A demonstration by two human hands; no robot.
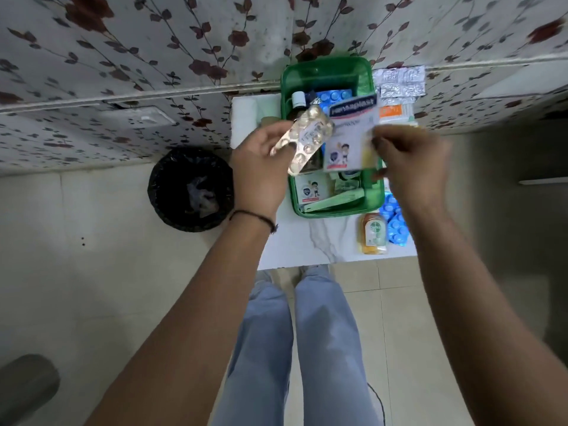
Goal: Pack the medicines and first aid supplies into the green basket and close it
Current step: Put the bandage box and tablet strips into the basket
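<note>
The green basket stands open on a small white table, its lid tipped back against the wall. Inside lie a dark bottle, a blue blister strip and small packets. Over the basket my left hand holds a silver tablet strip. My right hand, blurred, grips a white plaster box by its right edge. Right of the basket lie an amber antiseptic bottle, blue strips, silver strips and an orange-white pack.
A black lined bin stands on the floor left of the table. A floral-papered wall runs behind it. My legs in light jeans are at the table's front edge. A grey cylinder sits at bottom left.
</note>
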